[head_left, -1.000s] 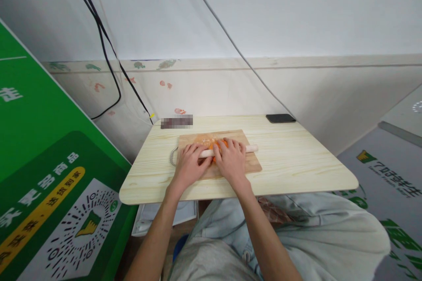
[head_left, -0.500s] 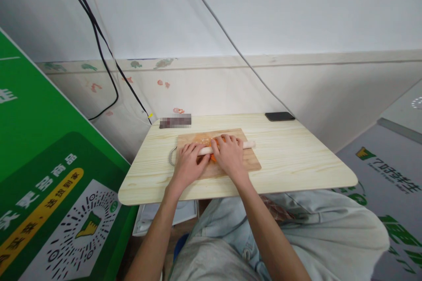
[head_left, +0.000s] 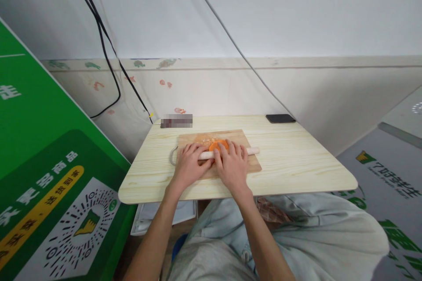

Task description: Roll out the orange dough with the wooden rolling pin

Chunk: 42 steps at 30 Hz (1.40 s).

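A pale wooden rolling pin [head_left: 206, 155] lies crosswise over a flattened orange piece of what looks like dough [head_left: 217, 145]. Both are on a wooden cutting board [head_left: 252, 167] with a metal loop handle at its left. My left hand [head_left: 190, 164] is closed over the pin's left part, fingers curled on top. Farther right, my right hand [head_left: 233, 162] rests on the pin with its fingers bent over it. The pin's right end sticks out past that hand. Most of the orange piece shows beyond the pin; its near part is hidden.
The board sits on a light wood-grain table [head_left: 296, 162]. A black phone [head_left: 280, 118] lies at the back right, and a blurred-out dark object [head_left: 176, 121] at the back left. Black cables [head_left: 114, 48] hang down the wall. A green sign panel [head_left: 66, 175] stands at the left.
The rolling pin has come nearer to me and slightly to the right, along with my right hand. More of the orange piece shows on its far side.
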Available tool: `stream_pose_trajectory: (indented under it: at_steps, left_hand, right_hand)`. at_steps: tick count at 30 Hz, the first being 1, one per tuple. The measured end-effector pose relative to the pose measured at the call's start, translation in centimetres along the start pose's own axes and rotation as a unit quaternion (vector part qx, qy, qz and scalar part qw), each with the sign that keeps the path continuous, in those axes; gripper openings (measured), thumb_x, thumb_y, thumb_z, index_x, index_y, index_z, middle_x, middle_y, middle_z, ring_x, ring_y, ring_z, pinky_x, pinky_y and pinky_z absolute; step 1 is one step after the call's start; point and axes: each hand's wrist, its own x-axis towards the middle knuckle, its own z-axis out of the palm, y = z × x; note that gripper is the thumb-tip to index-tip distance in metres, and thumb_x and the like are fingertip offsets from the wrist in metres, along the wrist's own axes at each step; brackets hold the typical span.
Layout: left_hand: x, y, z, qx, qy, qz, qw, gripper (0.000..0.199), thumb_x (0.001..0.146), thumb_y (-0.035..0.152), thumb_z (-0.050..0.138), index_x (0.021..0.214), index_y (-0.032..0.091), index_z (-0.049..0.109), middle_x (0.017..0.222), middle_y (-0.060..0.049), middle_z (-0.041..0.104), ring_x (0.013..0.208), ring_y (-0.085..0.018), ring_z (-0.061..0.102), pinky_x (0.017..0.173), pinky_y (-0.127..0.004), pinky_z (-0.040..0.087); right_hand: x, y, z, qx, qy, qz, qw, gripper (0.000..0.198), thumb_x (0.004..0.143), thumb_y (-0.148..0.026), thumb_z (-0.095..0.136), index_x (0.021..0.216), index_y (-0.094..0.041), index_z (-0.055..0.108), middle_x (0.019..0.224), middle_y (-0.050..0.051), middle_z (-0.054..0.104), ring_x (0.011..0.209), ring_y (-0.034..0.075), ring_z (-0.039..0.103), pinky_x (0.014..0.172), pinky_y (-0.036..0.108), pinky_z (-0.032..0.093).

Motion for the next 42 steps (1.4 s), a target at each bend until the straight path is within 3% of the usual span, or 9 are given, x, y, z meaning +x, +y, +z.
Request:
stream_pose_trajectory:
  at_steps: [5, 11, 15, 18, 24, 29, 37, 42]
  left_hand:
    - [0.1, -0.2, 0.1, 0.002, 0.004, -0.003, 1.0, 0.025, 0.1, 0.038, 0.072, 0.123, 0.027, 0.075, 0.125, -0.007, 0.077, 0.12, -0.031, 0.067, 0.111, -0.05, 0.049]
    - [0.1, -0.6, 0.3, -0.003, 0.0, -0.008, 1.0, 0.029, 0.103, 0.035, 0.069, 0.131, 0.026, 0.072, 0.127, -0.007, 0.077, 0.122, -0.031, 0.066, 0.111, -0.051, 0.049]
    - [0.1, -0.4, 0.2, -0.003, 0.001, -0.005, 1.0, 0.027, 0.103, 0.034, 0.068, 0.128, 0.027, 0.073, 0.125, -0.007, 0.077, 0.121, -0.03, 0.066, 0.11, -0.049, 0.05]
    - [0.1, -0.2, 0.1, -0.002, 0.002, -0.002, 1.0, 0.024, 0.1, 0.034, 0.072, 0.122, 0.027, 0.075, 0.125, -0.007, 0.077, 0.121, -0.03, 0.066, 0.11, -0.049, 0.05]
    - [0.0, 0.1, 0.0, 0.003, 0.003, 0.0, 1.0, 0.026, 0.094, 0.034, 0.078, 0.119, 0.028, 0.077, 0.125, -0.006, 0.076, 0.12, -0.03, 0.066, 0.111, -0.049, 0.049]
    - [0.1, -0.1, 0.0, 0.006, 0.0, -0.006, 1.0, 0.025, 0.101, 0.036, 0.07, 0.124, 0.027, 0.075, 0.126, -0.007, 0.077, 0.121, -0.03, 0.066, 0.111, -0.05, 0.049]
    - [0.2, -0.4, 0.2, 0.002, -0.003, -0.012, 1.0, 0.029, 0.103, 0.035, 0.067, 0.13, 0.027, 0.071, 0.127, -0.008, 0.077, 0.124, -0.032, 0.066, 0.111, -0.051, 0.049]
    - [0.2, -0.2, 0.1, 0.002, -0.003, -0.006, 1.0, 0.026, 0.102, 0.034, 0.068, 0.127, 0.028, 0.073, 0.125, -0.007, 0.077, 0.12, -0.03, 0.066, 0.11, -0.05, 0.05]
  right_hand:
    - [2.0, 0.0, -0.1, -0.001, -0.032, -0.009, 0.999, 0.042, 0.116, -0.042, 0.044, 0.131, -0.024, 0.078, 0.151, 0.013, 0.069, 0.139, 0.031, 0.056, 0.118, 0.049, 0.03]
    - [5.2, -0.3, 0.0, -0.023, -0.085, -0.01, 0.996, 0.042, 0.115, -0.039, 0.042, 0.112, -0.022, 0.08, 0.12, 0.012, 0.08, 0.117, 0.03, 0.064, 0.103, 0.046, 0.036]
    - [4.2, -0.3, 0.0, -0.016, -0.066, -0.009, 0.998, 0.042, 0.116, -0.039, 0.042, 0.117, -0.023, 0.081, 0.132, 0.011, 0.078, 0.12, 0.03, 0.064, 0.108, 0.048, 0.036]
    - [2.1, -0.1, -0.1, -0.007, -0.036, -0.007, 0.999, 0.042, 0.116, -0.042, 0.043, 0.131, -0.025, 0.078, 0.147, 0.011, 0.072, 0.133, 0.031, 0.06, 0.119, 0.051, 0.03]
    - [0.1, 0.3, -0.1, -0.011, -0.022, -0.012, 1.0, 0.047, 0.116, -0.043, 0.042, 0.146, -0.023, 0.072, 0.157, 0.014, 0.065, 0.148, 0.033, 0.052, 0.127, 0.053, 0.025]
    - [2.2, -0.1, 0.1, -0.009, -0.041, -0.002, 0.999, 0.044, 0.116, -0.043, 0.043, 0.133, -0.022, 0.077, 0.154, 0.014, 0.068, 0.14, 0.033, 0.056, 0.121, 0.052, 0.031]
    - [4.8, -0.5, -0.2, -0.034, -0.08, -0.003, 0.996, 0.041, 0.116, -0.039, 0.04, 0.119, -0.021, 0.077, 0.123, 0.014, 0.079, 0.118, 0.03, 0.064, 0.105, 0.045, 0.035]
    - [3.3, -0.3, -0.4, -0.016, -0.065, -0.007, 0.998, 0.045, 0.116, -0.041, 0.039, 0.135, -0.022, 0.075, 0.141, 0.015, 0.075, 0.125, 0.031, 0.064, 0.111, 0.047, 0.034]
